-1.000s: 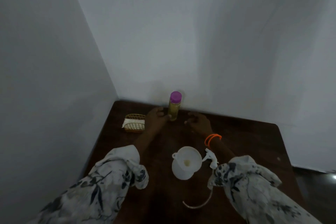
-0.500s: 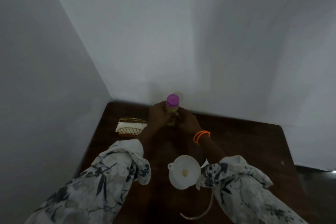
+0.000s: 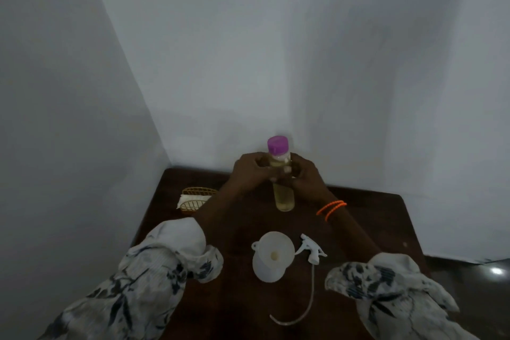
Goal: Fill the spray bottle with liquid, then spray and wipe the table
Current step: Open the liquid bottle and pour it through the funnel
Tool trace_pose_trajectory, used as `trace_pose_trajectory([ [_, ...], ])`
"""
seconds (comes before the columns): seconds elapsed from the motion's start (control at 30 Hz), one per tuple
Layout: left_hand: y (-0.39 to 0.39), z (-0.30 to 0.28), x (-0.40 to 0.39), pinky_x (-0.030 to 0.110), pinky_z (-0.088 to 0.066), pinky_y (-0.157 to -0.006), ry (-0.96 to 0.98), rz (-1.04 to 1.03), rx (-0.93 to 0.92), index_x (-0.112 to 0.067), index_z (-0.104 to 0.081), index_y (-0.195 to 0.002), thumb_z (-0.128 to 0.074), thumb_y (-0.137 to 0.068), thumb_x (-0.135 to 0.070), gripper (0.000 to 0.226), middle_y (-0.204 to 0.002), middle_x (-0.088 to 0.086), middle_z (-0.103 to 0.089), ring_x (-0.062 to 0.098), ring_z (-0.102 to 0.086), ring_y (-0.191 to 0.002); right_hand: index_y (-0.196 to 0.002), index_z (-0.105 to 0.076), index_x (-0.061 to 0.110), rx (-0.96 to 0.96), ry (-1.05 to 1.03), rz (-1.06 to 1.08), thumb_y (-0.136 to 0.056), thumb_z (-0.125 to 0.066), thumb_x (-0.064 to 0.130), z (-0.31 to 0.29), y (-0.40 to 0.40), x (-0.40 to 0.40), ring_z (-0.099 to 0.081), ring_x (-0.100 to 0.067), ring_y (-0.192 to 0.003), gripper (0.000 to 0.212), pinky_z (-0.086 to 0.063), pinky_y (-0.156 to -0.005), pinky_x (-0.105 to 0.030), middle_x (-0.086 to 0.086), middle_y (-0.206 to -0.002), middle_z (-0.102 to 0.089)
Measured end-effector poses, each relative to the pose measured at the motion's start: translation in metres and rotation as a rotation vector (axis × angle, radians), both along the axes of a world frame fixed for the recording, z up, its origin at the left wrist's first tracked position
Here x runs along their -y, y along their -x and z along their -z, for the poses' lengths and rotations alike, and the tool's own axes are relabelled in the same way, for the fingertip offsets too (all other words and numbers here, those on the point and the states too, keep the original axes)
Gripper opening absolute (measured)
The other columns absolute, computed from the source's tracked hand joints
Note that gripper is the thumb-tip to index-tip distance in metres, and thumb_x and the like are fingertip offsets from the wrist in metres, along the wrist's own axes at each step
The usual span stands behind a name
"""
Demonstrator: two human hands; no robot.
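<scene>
A clear bottle of yellowish liquid (image 3: 284, 194) with a purple cap (image 3: 277, 144) is held upright above the far part of the dark wooden table (image 3: 367, 210). My left hand (image 3: 249, 171) and my right hand (image 3: 305, 174) both grip its upper part, just under the cap. Nearer to me stands the white spray bottle (image 3: 267, 268) with a white funnel (image 3: 276, 250) in its neck. Its white trigger head (image 3: 311, 250) lies on the table to the right, with its thin tube (image 3: 309, 303) curling toward me.
A gold wire basket (image 3: 197, 199) holding a white cloth (image 3: 184, 198) sits at the table's far left. White walls meet in a corner right behind the table. Dark floor shows past the table's right edge.
Both hands closed on the liquid bottle and raised it off the table, bringing it slightly toward me. The spray bottle and trigger head stayed put.
</scene>
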State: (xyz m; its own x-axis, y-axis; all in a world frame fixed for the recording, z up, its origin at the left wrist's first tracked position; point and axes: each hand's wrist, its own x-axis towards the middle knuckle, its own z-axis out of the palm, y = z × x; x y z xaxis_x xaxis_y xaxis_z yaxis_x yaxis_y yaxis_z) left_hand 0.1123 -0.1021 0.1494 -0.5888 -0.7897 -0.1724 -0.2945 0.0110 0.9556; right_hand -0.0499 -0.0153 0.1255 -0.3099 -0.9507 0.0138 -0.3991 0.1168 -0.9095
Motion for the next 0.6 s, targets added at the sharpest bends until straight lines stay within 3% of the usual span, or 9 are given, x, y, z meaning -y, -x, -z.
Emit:
trace_pose_trajectory([
  [0.1, -0.009, -0.028, 0.001, 0.04, -0.054, -0.106, -0.049, 0.075, -0.163, -0.015, -0.063, -0.139, -0.083, -0.087, -0.022, 0.056, -0.13, 0.003, -0.071, 0.019, -0.067, -0.121, -0.118, -0.07, 0.02, 0.033, -0.006, -0.039, -0.073, -0.09, 0.018, -0.026, 0.005, -0.017, -0.073, -0.008, -0.102, 0.05, -0.061, -0.087, -0.03, 0.005, -0.107, -0.077],
  [0.2, -0.018, -0.052, -0.001, 0.032, -0.051, -0.108, -0.18, 0.183, -0.422, -0.014, -0.056, -0.145, -0.07, -0.095, -0.008, 0.052, -0.141, 0.006, -0.065, 0.019, -0.06, -0.133, -0.117, -0.07, 0.018, 0.074, -0.033, -0.114, -0.075, -0.089, 0.016, -0.052, 0.004, -0.032, -0.074, -0.017, -0.103, 0.046, -0.061, -0.088, -0.034, -0.001, -0.108, -0.077],
  [0.3, -0.021, -0.071, -0.01, 0.033, -0.049, -0.111, -0.225, 0.334, -0.52, -0.013, -0.051, -0.148, -0.062, -0.098, -0.002, 0.052, -0.149, 0.008, -0.058, 0.022, -0.054, -0.14, -0.117, -0.069, 0.013, 0.107, -0.061, -0.202, -0.079, -0.085, 0.012, -0.078, 0.001, -0.05, -0.074, -0.022, -0.103, 0.041, -0.061, -0.086, -0.032, -0.008, -0.108, -0.077],
  [0.43, -0.024, -0.086, -0.027, 0.036, -0.05, -0.11, -0.237, 0.394, -0.569, -0.012, -0.051, -0.145, -0.059, -0.099, 0.003, 0.049, -0.146, 0.013, -0.059, 0.027, -0.054, -0.138, -0.117, -0.067, 0.004, 0.126, -0.085, -0.241, -0.081, -0.083, 0.008, -0.098, -0.005, -0.072, -0.073, -0.029, -0.103, 0.039, -0.061, -0.088, -0.035, -0.017, -0.109, -0.075],
  [0.6, -0.027, -0.088, -0.051, 0.037, -0.056, -0.097, -0.186, 0.315, -0.591, -0.009, -0.056, -0.126, -0.072, -0.089, -0.003, 0.041, -0.135, 0.016, -0.066, 0.028, -0.063, -0.124, -0.114, -0.068, 0.006, 0.078, -0.058, -0.182, -0.079, -0.084, 0.007, -0.102, -0.019, -0.095, -0.075, -0.022, -0.098, 0.038, -0.06, -0.085, -0.032, -0.01, -0.103, -0.077],
])
